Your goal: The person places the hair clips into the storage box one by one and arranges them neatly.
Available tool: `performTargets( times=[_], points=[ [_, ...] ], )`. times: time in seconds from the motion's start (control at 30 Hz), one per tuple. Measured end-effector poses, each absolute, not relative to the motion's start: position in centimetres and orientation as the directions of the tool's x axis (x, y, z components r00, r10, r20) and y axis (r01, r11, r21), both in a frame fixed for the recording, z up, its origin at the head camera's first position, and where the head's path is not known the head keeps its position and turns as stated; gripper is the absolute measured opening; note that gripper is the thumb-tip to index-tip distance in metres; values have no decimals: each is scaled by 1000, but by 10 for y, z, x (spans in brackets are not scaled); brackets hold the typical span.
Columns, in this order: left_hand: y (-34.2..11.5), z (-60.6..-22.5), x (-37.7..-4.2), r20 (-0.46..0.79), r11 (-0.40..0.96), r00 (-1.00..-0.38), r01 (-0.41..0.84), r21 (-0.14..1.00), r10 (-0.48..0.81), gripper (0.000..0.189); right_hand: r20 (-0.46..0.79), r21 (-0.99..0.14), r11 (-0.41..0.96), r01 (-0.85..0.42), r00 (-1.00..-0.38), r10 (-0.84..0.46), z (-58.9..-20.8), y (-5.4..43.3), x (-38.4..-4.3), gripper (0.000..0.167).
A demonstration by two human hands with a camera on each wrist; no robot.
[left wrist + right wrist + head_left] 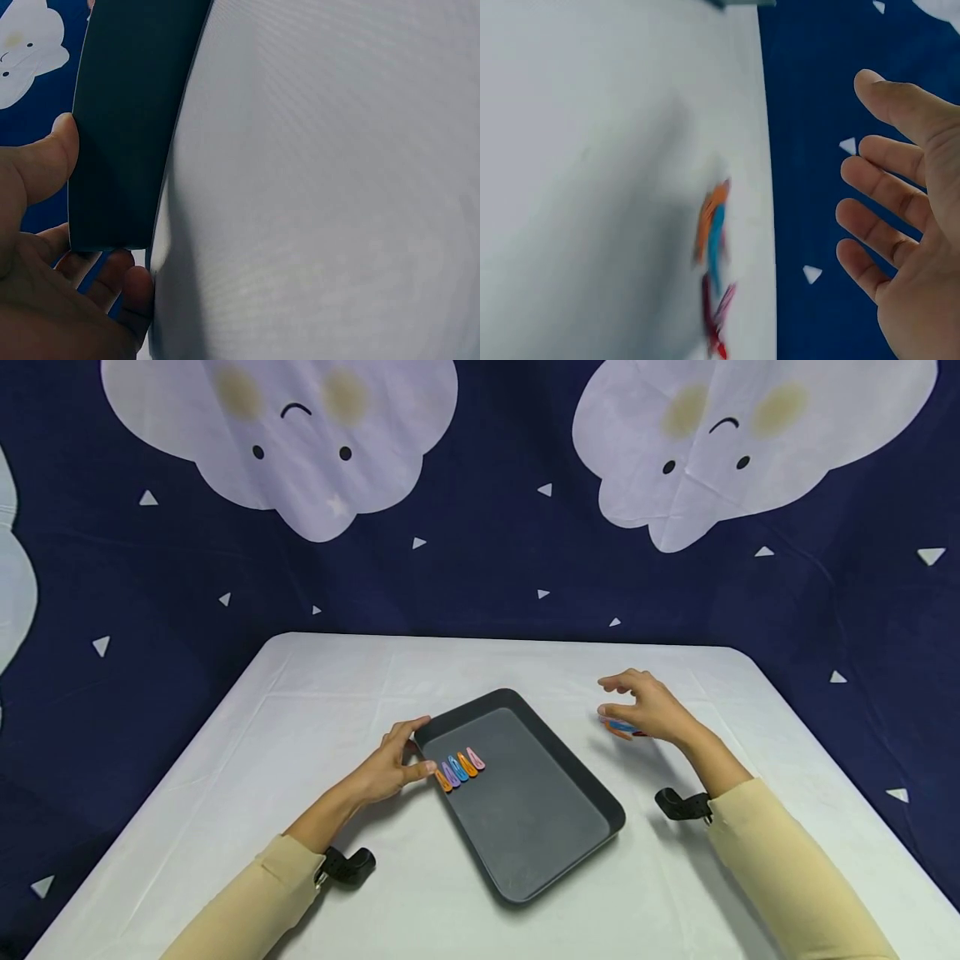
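Loose snap hair clips (716,240) lay on the worktop (337,685) beneath the right hand (651,708), its grip spread and empty; the left hand (390,766) clasped the grey baking tray (525,810) at one corner, five more clips (458,768) rowed inside. As far as the blurred right-wrist view allowed, the loose clips were judged light, stiff and slick, best pinched across their flat sides.

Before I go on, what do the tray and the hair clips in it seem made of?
Tray: probably coated metal, matte by its even, dull gray surface; plastic possible. Hair clips: likely painted metal by their slim teardrop shapes and bright colors; finish unclear.
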State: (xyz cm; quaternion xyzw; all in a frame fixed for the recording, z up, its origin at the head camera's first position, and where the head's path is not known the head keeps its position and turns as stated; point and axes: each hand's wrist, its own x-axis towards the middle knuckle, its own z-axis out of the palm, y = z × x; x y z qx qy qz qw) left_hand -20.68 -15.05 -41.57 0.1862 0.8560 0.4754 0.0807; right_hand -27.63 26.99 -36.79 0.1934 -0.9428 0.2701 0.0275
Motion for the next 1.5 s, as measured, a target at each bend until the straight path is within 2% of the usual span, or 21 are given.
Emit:
performTargets(
  times=[0.4, 0.7, 1.03, 1.5],
  points=[
    [-150, -415, -207, 32, 483, -916, 240, 842, 400, 74, 112, -534, 793, -292, -955, -276, -394, 296, -261, 49],
    [-150, -415, -207, 28, 488, -918, 235, 841, 394, 74, 62, -577, 758, -305, -941, -332, -410, 302, -252, 45],
    [-150, -414, -207, 22, 490, -919, 231, 841, 394, 75, 86, -559, 770, -306, -946, -314, -415, 307, -254, 40],
    [-150, -417, -207, 14, 489, -922, 218, 845, 386, 75, 155, -512, 794, -327, -945, -289, -417, 306, -268, 47]
  ],
)
